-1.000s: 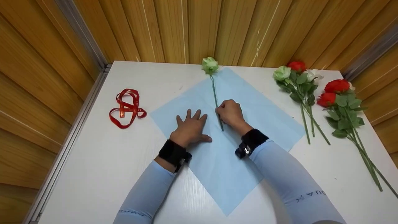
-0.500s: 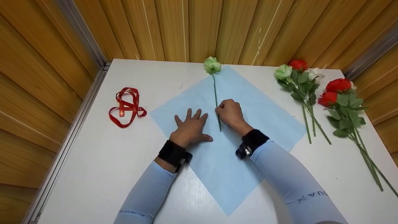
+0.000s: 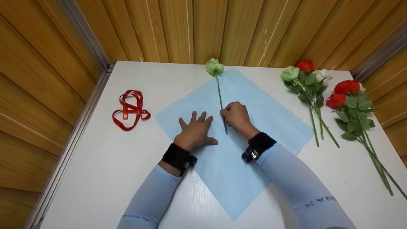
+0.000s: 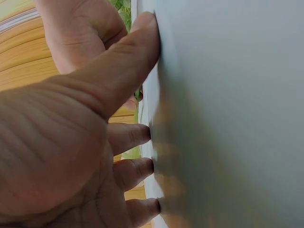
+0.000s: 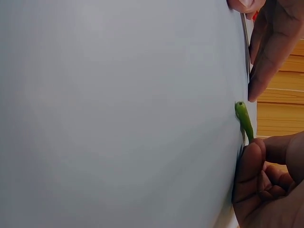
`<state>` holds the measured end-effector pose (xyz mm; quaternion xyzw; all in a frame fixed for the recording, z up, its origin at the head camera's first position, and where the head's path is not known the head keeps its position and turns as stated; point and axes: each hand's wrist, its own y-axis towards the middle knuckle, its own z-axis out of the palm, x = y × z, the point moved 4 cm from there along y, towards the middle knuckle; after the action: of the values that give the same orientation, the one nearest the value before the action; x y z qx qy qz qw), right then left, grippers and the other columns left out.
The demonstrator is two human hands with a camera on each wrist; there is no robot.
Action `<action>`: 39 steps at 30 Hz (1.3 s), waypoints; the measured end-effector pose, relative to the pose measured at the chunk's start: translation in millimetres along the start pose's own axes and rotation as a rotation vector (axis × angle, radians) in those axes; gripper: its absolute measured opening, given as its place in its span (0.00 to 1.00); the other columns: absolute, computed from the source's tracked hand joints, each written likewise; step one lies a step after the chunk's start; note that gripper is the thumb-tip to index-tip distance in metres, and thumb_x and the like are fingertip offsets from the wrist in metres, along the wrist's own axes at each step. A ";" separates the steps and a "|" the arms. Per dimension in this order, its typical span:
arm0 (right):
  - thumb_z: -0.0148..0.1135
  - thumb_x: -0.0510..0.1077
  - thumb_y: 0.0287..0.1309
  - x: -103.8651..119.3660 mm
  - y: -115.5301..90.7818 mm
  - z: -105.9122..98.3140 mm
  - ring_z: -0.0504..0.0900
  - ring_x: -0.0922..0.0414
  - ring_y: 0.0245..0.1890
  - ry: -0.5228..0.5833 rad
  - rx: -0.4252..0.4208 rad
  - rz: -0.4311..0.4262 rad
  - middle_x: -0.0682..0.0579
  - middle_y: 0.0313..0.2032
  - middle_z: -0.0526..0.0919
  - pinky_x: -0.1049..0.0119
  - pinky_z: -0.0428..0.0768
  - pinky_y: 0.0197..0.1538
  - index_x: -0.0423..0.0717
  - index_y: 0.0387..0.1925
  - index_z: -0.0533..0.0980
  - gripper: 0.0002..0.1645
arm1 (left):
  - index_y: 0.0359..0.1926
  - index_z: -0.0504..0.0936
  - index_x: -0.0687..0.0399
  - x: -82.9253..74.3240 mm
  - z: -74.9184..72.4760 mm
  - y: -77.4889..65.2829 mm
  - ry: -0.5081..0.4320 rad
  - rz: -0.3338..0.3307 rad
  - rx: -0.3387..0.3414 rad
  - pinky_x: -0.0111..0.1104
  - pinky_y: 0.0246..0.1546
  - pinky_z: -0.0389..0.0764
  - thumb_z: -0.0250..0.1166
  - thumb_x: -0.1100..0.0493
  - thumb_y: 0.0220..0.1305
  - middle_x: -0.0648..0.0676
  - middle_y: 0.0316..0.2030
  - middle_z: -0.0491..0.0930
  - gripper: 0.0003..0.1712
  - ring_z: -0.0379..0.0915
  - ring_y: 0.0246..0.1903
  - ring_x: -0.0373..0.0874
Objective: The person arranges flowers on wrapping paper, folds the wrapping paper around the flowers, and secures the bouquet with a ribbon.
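Pale green rose (image 3: 214,67), one: bloom just beside the far corner of a light blue sheet (image 3: 235,178), near the rear edge of the tabletop (image 3: 105,178); stem (image 3: 219,92) laid down the sheet toward the person.
Right hand (image 3: 237,116): thumb and forefinger pinched on the lower stem, cut end projecting past the fingers toward the person.
Left hand (image 3: 194,132): fingers spread apart, tips on the sheet, left of the stem and apart from it.
Sheet: corner-on, with a broad stretch between right hand and right corner.
Red ribbon (image 3: 125,115): loosely looped, left of the sheet.
Mixed rose bunch (image 3: 307,84): green, red, white, beyond the sheet's upper-right edge.
Red rose bunch (image 3: 351,109): farther right.
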<state>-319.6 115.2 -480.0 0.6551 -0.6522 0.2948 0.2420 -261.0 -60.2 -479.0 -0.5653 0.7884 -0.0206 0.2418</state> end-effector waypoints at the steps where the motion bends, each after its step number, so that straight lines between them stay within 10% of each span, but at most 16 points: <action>1: 0.64 0.45 0.68 -0.9 -0.7 -1.2 0.76 0.62 0.12 0.002 0.001 0.005 0.54 0.14 0.79 0.68 0.73 0.19 0.41 0.31 0.86 0.13 | 0.84 0.57 0.42 -0.5 0.4 0.4 -0.003 0.001 0.002 0.78 0.70 0.40 0.75 0.31 0.59 0.55 0.85 0.49 0.60 0.34 0.84 0.64; 17: 0.60 0.43 0.73 -50.7 -48.9 -102.6 0.87 0.40 0.38 -0.221 -0.207 -0.146 0.37 0.38 0.90 0.46 0.81 0.45 0.34 0.43 0.87 0.15 | 0.84 0.57 0.43 -3.0 2.7 -0.8 -0.042 0.022 0.006 0.78 0.71 0.37 0.75 0.34 0.61 0.56 0.85 0.48 0.59 0.32 0.84 0.64; 28: 0.56 0.42 0.73 -140.3 -73.0 -175.8 0.84 0.33 0.38 -0.363 -0.298 0.011 0.34 0.37 0.88 0.43 0.76 0.38 0.34 0.43 0.85 0.16 | 0.84 0.56 0.43 -3.3 5.0 1.3 -0.034 0.027 0.012 0.78 0.71 0.37 0.75 0.33 0.61 0.55 0.85 0.47 0.59 0.31 0.84 0.64; 39: 0.51 0.40 0.72 -164.5 -79.8 -205.4 0.80 0.31 0.29 -0.480 -0.345 0.074 0.33 0.26 0.80 0.51 0.66 0.21 0.37 0.26 0.76 0.18 | 0.84 0.57 0.44 -0.1 1.8 -0.2 -0.030 0.020 -0.006 0.79 0.70 0.37 0.76 0.33 0.60 0.57 0.84 0.48 0.60 0.32 0.84 0.65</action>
<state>-250.5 379.0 -444.5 0.6308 -0.7549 0.0247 0.1778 -260.1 -59.7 -480.5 -0.5585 0.7903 -0.0074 0.2519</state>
